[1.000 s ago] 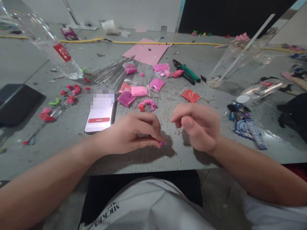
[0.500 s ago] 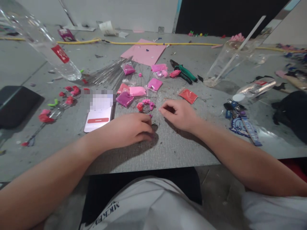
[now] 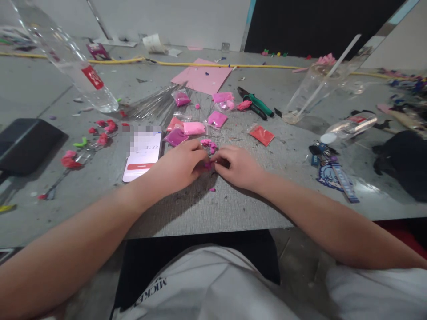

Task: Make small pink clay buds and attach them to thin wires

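Note:
A small ring trimmed with pink clay pieces (image 3: 209,143) lies in front of me, its left side hidden by my left hand. My left hand (image 3: 185,162) curls closed at the ring's left edge. From the right, my right hand (image 3: 238,166) pinches at the ring's near side, thumb and forefinger on a bit of magenta clay (image 3: 207,165). Both sets of fingertips nearly meet there. A separate magenta clay scrap (image 3: 212,190) rests on the table just below. Clear packets of clay, including a purple one (image 3: 176,137) and a light pink one (image 3: 194,128), lie beyond my hands.
A phone (image 3: 142,153) lies by my left wrist, with clay-flower pieces (image 3: 71,160) farther left. Behind are thin wires (image 3: 153,104) and green-handled pliers (image 3: 260,106). A tall bottle (image 3: 90,84), a cup with a straw (image 3: 305,91) and a red packet (image 3: 262,134) stand or lie around.
Both hands have closed in on the ring, the left moving up and over its left side, the right moving left to its near edge. A magenta scrap now shows on the table below.

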Motion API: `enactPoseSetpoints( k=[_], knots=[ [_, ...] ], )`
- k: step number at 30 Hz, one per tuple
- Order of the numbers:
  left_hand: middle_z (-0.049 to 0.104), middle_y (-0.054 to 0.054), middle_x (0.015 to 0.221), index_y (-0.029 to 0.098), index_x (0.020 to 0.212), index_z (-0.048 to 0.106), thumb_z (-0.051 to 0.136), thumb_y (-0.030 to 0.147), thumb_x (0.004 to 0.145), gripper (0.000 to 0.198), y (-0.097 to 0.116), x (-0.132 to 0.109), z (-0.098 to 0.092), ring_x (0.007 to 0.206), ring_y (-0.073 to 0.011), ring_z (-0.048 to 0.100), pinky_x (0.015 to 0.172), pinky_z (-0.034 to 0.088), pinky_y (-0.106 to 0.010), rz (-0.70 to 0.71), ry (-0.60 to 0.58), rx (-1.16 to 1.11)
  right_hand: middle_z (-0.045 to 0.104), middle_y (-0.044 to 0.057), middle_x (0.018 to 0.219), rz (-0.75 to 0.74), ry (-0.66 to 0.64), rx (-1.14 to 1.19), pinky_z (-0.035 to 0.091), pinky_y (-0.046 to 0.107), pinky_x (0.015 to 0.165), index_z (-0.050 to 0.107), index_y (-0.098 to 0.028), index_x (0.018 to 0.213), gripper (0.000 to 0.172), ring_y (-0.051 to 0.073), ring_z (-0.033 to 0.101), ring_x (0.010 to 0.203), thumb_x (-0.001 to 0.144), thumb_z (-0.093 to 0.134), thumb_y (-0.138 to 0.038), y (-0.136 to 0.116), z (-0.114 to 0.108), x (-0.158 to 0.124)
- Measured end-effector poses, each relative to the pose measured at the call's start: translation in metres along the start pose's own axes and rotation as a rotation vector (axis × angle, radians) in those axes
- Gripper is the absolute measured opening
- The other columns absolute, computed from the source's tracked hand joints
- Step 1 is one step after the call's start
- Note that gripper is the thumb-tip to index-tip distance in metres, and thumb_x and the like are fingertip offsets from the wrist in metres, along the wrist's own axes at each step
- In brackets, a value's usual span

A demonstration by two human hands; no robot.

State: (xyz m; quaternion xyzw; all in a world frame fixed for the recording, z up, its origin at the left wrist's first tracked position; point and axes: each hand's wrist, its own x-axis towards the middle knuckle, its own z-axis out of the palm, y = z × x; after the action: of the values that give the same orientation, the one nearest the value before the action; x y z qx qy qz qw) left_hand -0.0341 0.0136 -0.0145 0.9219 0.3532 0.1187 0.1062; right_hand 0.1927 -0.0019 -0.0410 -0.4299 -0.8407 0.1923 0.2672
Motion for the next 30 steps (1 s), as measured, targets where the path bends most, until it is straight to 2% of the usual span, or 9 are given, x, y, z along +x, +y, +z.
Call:
enactPoseSetpoints(
  k=[4, 7, 12, 15, 18, 21, 23, 27, 30],
  knots=[
    [0.073, -0.010, 0.100, 0.016, 0.096, 0.072, 0.062, 0.013, 0.090, 0.012, 0.001, 0.001, -0.002, 0.096, -0.0285, 0.071, 0.082, 0.052, -0.040, 0.010, 0.008, -0.051, 0.067, 0.005, 0.089, -0.042, -0.017, 0.034, 0.045, 0.035, 0.081, 0.070, -0.018, 0.094, 0.009, 0.021, 0.060, 0.087, 0.092, 0.061, -0.017, 0.001, -0.001, 0.000],
    [0.076, -0.006, 0.091, 0.016, 0.097, 0.072, 0.066, 0.016, 0.089, 0.010, 0.004, 0.000, -0.003, 0.083, -0.0241, 0.072, 0.074, 0.051, -0.035, -0.026, 0.066, -0.174, 0.063, 0.003, 0.084, -0.089, 0.020, 0.100, 0.042, 0.033, 0.076, 0.064, -0.019, 0.087, 0.007, 0.018, 0.057, 0.081, 0.092, 0.058, -0.017, 0.000, -0.002, -0.002],
    [0.083, -0.003, 0.098, 0.017, 0.108, 0.077, 0.070, 0.023, 0.093, 0.018, 0.015, -0.003, -0.008, 0.084, -0.0181, 0.075, 0.075, 0.054, -0.028, -0.061, 0.177, -0.454, 0.060, 0.000, 0.080, -0.123, 0.149, 0.155, 0.038, 0.031, 0.069, 0.055, -0.022, 0.083, 0.010, 0.016, 0.051, 0.073, 0.091, 0.060, -0.023, -0.003, -0.004, -0.004],
    [0.083, -0.003, 0.094, 0.018, 0.103, 0.079, 0.071, 0.026, 0.095, 0.015, 0.022, -0.004, -0.013, 0.080, -0.0163, 0.074, 0.074, 0.054, -0.027, -0.049, 0.190, -0.455, 0.058, -0.001, 0.078, -0.136, 0.143, 0.173, 0.037, 0.031, 0.067, 0.052, -0.023, 0.081, 0.012, 0.015, 0.050, 0.071, 0.090, 0.060, -0.022, -0.006, -0.007, -0.006],
    [0.081, -0.003, 0.090, 0.017, 0.097, 0.077, 0.070, 0.026, 0.094, 0.011, 0.025, -0.004, -0.015, 0.076, -0.0156, 0.071, 0.072, 0.053, -0.028, -0.031, 0.196, -0.425, 0.054, -0.002, 0.073, -0.071, 0.179, 0.193, 0.035, 0.031, 0.064, 0.047, -0.024, 0.079, 0.017, 0.015, 0.048, 0.067, 0.095, 0.053, -0.023, -0.007, -0.011, -0.006],
    [0.079, -0.004, 0.089, 0.016, 0.098, 0.076, 0.069, 0.027, 0.095, 0.013, 0.021, -0.003, -0.011, 0.078, -0.0180, 0.071, 0.073, 0.053, -0.031, -0.004, 0.196, -0.348, 0.051, -0.003, 0.067, 0.026, 0.256, 0.206, 0.035, 0.032, 0.063, 0.045, -0.024, 0.076, 0.029, 0.015, 0.047, 0.065, 0.104, 0.046, -0.032, -0.004, -0.016, -0.006],
    [0.078, -0.007, 0.092, 0.015, 0.099, 0.077, 0.066, 0.027, 0.098, 0.016, 0.016, -0.002, -0.007, 0.084, -0.0221, 0.072, 0.078, 0.054, -0.035, 0.026, 0.157, -0.247, 0.054, -0.002, 0.067, 0.056, 0.275, 0.198, 0.037, 0.033, 0.063, 0.049, -0.024, 0.077, 0.032, 0.016, 0.051, 0.065, 0.106, 0.048, -0.038, -0.001, -0.018, -0.005],
    [0.077, -0.014, 0.104, 0.016, 0.104, 0.081, 0.059, 0.028, 0.104, 0.025, 0.007, 0.000, 0.003, 0.101, -0.0304, 0.072, 0.091, 0.055, -0.045, 0.071, 0.030, -0.102, 0.069, 0.002, 0.080, 0.073, 0.276, 0.186, 0.045, 0.032, 0.065, 0.065, -0.021, 0.088, 0.021, 0.018, 0.062, 0.076, 0.102, 0.060, -0.036, 0.000, -0.020, -0.004],
    [0.075, -0.017, 0.107, 0.014, 0.111, 0.082, 0.057, 0.029, 0.105, 0.030, 0.004, 0.000, 0.006, 0.106, -0.0337, 0.070, 0.095, 0.055, -0.050, 0.046, 0.050, -0.058, 0.075, 0.004, 0.090, 0.087, 0.321, 0.218, 0.051, 0.031, 0.068, 0.071, -0.020, 0.096, 0.011, 0.019, 0.068, 0.083, 0.097, 0.067, -0.031, -0.002, -0.021, -0.003]
  ],
)
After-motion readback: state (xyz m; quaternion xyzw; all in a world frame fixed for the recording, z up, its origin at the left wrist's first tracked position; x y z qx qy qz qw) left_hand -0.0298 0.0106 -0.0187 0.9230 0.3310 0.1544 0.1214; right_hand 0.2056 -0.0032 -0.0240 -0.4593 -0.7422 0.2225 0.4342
